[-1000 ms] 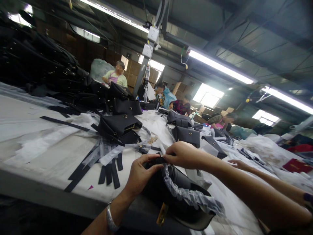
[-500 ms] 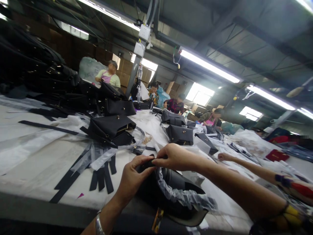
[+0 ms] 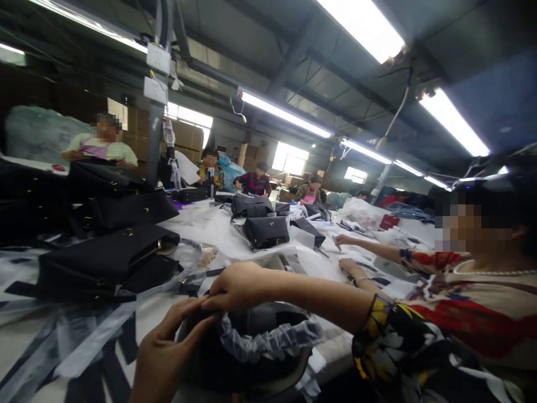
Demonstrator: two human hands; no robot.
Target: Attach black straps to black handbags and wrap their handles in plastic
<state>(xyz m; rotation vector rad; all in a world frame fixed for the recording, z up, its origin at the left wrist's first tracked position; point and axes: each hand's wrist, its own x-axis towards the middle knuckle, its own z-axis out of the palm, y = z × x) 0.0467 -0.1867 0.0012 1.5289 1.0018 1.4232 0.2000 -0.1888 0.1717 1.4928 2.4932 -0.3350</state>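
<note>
A black handbag (image 3: 213, 364) stands in front of me at the table's near edge. Its handle (image 3: 271, 340) arches over the opening, wrapped in crinkled clear plastic. My left hand (image 3: 170, 341) is closed, thumb and fingers pinching the bag's left end near the handle. Right beside those fingertips, my right hand (image 3: 239, 285) is closed in a pinch at the same spot. What exactly lies between the fingertips is hidden. To the left sits another black handbag (image 3: 100, 260), its top partly open, beside black strips (image 3: 121, 336) and clear plastic strips (image 3: 98, 336).
More black handbags (image 3: 266, 230) stand further along the white-covered table (image 3: 205, 215). On my right a co-worker's hands (image 3: 352, 268) rest over the table, close to my right arm. A metal post (image 3: 157, 129) with sockets rises at the back left. Several people sit across.
The view has swung right and closer, so the co-worker on my right now shows. Both hands keep their pinch at the bag's end.
</note>
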